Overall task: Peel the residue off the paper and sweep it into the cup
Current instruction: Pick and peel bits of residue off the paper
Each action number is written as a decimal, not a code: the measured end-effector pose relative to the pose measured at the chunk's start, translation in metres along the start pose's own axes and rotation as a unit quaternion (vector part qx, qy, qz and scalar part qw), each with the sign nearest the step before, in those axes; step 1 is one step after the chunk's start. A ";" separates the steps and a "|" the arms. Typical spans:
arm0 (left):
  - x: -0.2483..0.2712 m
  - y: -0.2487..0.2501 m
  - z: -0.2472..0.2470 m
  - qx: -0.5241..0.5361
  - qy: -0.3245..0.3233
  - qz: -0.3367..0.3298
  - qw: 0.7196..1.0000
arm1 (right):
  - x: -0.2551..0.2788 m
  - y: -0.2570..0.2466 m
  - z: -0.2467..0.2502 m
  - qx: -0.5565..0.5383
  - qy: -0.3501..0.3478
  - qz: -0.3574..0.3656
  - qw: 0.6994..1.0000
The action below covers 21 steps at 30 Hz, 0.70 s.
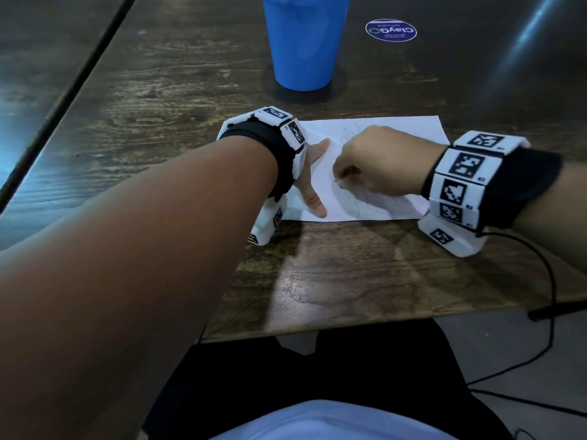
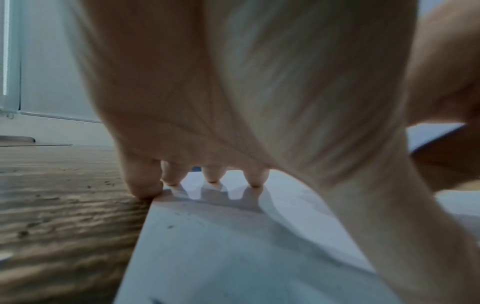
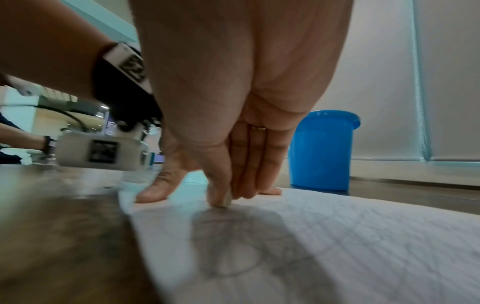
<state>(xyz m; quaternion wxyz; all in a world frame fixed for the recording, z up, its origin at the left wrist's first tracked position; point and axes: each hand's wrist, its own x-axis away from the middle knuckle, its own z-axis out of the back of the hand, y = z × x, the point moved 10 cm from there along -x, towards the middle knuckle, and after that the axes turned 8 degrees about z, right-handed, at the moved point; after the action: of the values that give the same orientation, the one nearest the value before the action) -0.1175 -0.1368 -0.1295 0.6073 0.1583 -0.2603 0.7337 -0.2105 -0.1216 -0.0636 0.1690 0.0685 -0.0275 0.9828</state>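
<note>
wooden table (image 1: 178, 90) holds paper (image 1: 397, 134); left hand (image 1: 309, 182) fingers flat, right hand (image 1: 378, 163) pinching maybe an eraser (image 3: 227, 198), cup (image 1: 303, 49) behind.

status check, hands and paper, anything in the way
Left hand flat, pressing paper down. Right hand pinching small white eraser, tip on pencil marks. Cup upright beyond paper, path clear.

A dark wood-grain bench (image 1: 178, 100) lies before me, with a round blue-and-white sticker (image 1: 391, 30) on it and a black cable (image 1: 551, 290) trailing off its near edge.
</note>
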 end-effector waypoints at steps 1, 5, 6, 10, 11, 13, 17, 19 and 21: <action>0.000 0.000 0.000 -0.001 -0.001 0.000 1.000 | 0.002 -0.005 -0.003 -0.003 -0.006 0.013 1.000; 0.000 -0.003 0.000 -0.015 -0.018 0.013 1.000 | 0.023 -0.032 -0.011 -0.036 -0.046 0.082 0.995; -0.002 -0.003 0.000 -0.016 -0.021 0.015 1.000 | 0.028 -0.034 -0.012 -0.038 -0.059 0.086 0.994; 0.000 0.000 0.001 -0.013 -0.013 0.005 1.000 | 0.024 -0.027 -0.007 -0.018 -0.045 0.068 0.996; -0.001 0.001 0.001 -0.005 -0.006 0.000 1.000 | 0.019 -0.022 -0.005 -0.011 -0.035 0.055 0.998; 0.001 0.002 0.003 0.015 0.007 -0.002 1.000 | 0.011 -0.014 -0.002 -0.009 -0.021 0.037 0.999; -0.005 -0.004 -0.001 -0.037 0.050 0.014 0.998 | 0.006 -0.026 -0.009 -0.061 -0.024 0.062 0.996; -0.007 -0.004 -0.002 -0.047 0.045 0.008 0.998 | 0.013 -0.035 -0.012 -0.083 -0.039 0.086 0.992; -0.006 -0.004 -0.002 -0.024 0.013 0.005 1.000 | 0.020 -0.036 -0.012 -0.078 -0.056 0.099 0.990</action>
<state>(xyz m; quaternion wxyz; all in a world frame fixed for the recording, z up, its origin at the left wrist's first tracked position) -0.1121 -0.1396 -0.1339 0.6105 0.1326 -0.2707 0.7325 -0.2190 -0.0801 -0.0716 0.0738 0.1072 -0.1198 0.9842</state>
